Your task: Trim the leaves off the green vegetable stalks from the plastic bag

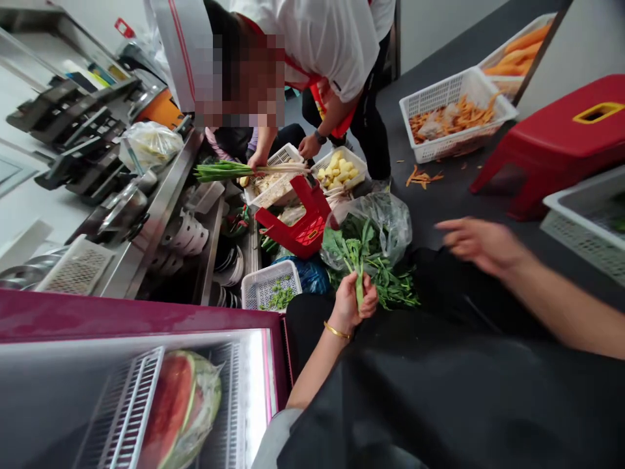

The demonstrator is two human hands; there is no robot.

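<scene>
My left hand (352, 299), with a gold bangle at the wrist, is closed around the thick stem of a leafy green vegetable (355, 251). The leaves point up and away, over a clear plastic bag (390, 215) full of more leafy greens (393, 273). Off to the right, my right hand (476, 244) hangs above the dark floor with nothing visible in it. Its index finger is stretched out, and the other fingers are partly bent and slightly blurred. A white basket (249, 296) with small green pieces stands to the left of my left hand.
A co-worker (312, 39) bends over baskets, holding green onions (222, 170). A red stool (312, 218) lies tipped beside the potatoes (336, 169). Another red stool (551, 130) and a basket of orange peelings (459, 117) are right. A fridge with watermelon (166, 404) is lower left.
</scene>
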